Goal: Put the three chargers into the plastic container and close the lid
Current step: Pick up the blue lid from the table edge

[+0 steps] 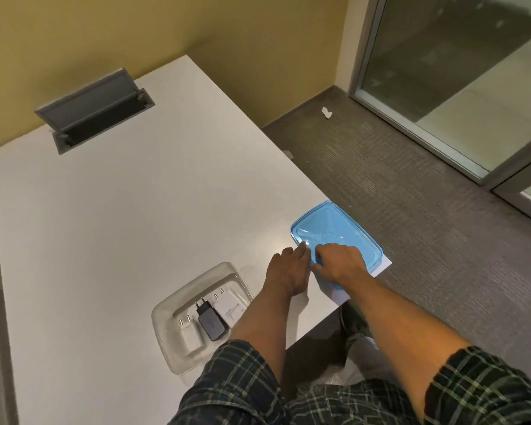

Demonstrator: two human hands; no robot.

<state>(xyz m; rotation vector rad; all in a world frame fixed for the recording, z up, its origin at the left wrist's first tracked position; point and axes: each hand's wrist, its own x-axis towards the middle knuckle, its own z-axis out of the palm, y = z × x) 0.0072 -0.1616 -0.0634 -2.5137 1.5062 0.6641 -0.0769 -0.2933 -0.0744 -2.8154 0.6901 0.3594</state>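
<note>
A clear plastic container (pixel 166 308) sits on the white table near its front edge. Inside it lie three chargers side by side: a small white charger (pixel 189 335), a dark grey charger (pixel 210 323) and a larger white charger (pixel 231 305). The blue lid (pixel 341 228) lies flat at the table's right corner, partly over the edge. My left hand (pixel 284 269) rests at the lid's near left edge, fingers touching it. My right hand (pixel 339 262) lies on the lid's near end, fingers curled over its rim.
A grey cable hatch (pixel 94 110) stands propped open at the far side of the table (pixel 120 210). Grey carpet lies to the right, with a scrap of white paper (pixel 327 112) near a glass door (pixel 442 72).
</note>
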